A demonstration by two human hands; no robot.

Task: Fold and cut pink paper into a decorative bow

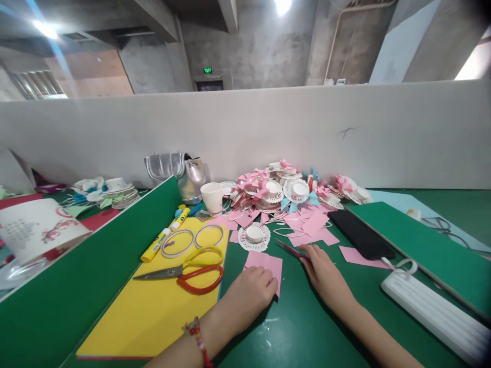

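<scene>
- We see the left hand [251, 291] resting knuckles-up on the green counter [307, 327], its fingers curled and pressing down on the near edge of a pink paper square [266, 265].
- The right hand [324, 271] lies just beside that square, to its right; its grip is pinched on a thin dark-pink strip [288, 249] that points up and left from the fingertips, but we cannot tell exactly how many fingers close on it.
- The left wrist wears a beaded bracelet [197, 335].
- Left of the hands lies a yellow sheet [153, 312] carrying red-and-yellow scissors [187, 270], two tape rings [192, 240] and a yellow glue stick [157, 244].
- Just behind the pink square sits a white paper-cup hat [253, 236] with a fringed brim; further back is a heap of finished hats [287, 191] with pink and blue bows, amid loose pink paper pieces.
- A white paper cup [212, 197] and a silver bag [180, 174] stand near the grey partition [268, 128].
- To the right, a black phone [360, 234] lies against a green board [422, 245], beside a white power strip [433, 312].
</scene>
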